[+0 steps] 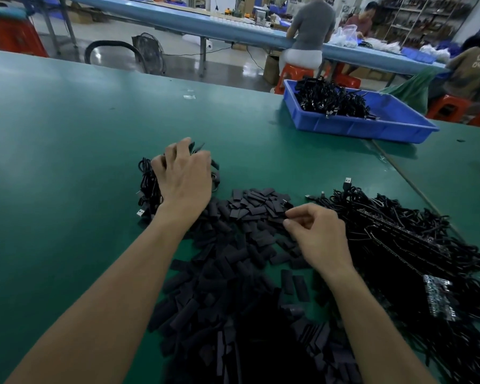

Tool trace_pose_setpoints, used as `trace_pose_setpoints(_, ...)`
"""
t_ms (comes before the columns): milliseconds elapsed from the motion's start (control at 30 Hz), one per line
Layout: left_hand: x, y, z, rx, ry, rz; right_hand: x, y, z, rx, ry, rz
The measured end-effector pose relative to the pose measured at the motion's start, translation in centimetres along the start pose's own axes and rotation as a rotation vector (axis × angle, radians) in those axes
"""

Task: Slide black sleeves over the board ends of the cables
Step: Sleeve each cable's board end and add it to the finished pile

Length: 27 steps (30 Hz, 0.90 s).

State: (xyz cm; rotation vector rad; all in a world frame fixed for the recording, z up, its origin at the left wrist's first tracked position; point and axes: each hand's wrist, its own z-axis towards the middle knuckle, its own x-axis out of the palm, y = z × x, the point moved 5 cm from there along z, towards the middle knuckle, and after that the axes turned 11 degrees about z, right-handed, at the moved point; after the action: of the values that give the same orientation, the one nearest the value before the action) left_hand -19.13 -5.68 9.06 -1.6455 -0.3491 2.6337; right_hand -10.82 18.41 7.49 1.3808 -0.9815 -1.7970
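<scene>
Green counter (53,162) all over, black sleeves (233,273) heaped at 6 o'clock, they look light and floppy, so I'd pinch one by its open mouth. Right hand (322,236) has its grip curled at the heap's edge, can't tell if it's got one. Cables (399,234) with boards (438,297) sprawl at 3 o'clock. Left hand (183,176) at 11 clamps a cable bundle (148,184). Blue tray (358,128) at 1 o'clock

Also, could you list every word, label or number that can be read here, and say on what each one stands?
No text can be read fully.
Brown shirt, person at far right: pale lettering on the back, too blurred to read.
Circuit boards among the cables at right: any markings too small to read.
Blue tray, black sleeves: no text visible.
</scene>
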Motion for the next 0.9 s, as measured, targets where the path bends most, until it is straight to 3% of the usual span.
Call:
trace_pose_setpoints(133, -0.2, 1.4, 0.5, -0.166, -0.111, -0.207, -2.4, 1.3, 0.4, -0.067, -0.078, -0.22)
trace_pose_setpoints(233, -0.6, 1.8, 0.3, -0.194, -0.158, -0.269, -4.2, 2.7, 0.6, -0.159, -0.167, -0.533)
trace_pose_setpoints(367, -1.2, 1.8, -0.6, -0.147, -0.225, -0.215, -6.0, 1.4, 1.6, 0.114, -0.153, -0.802)
trace_pose_setpoints(433, -1.6, 1.7, -1.0, -0.109, -0.255, -0.186, -6.3, 0.7, 1.4, 0.21, -0.14, -0.83)
trace_pose_setpoints(567, -1.4, 1.2, -1.0, -0.008, -0.181, -0.062, -7.3, 0.6, 1.6, 0.138, -0.226, -0.761)
trace_pose_setpoints(667, -1.1, 1.2, -1.2, 0.019, -0.116, -0.027, -8.2, 1.3, 1.9, 0.04, -0.301, -0.698)
trace_pose_setpoints(833, -2.5, -2.0, -3.2, 0.137, -0.238, -0.123, -7.6, 3.7, 2.5, -0.22, -0.306, -0.597)
trace_pose_setpoints(900, -2.5, -4.1, -4.0, 0.223, -0.165, -0.208, -6.7, 5.0, 2.7, -0.305, -0.298, -0.559)
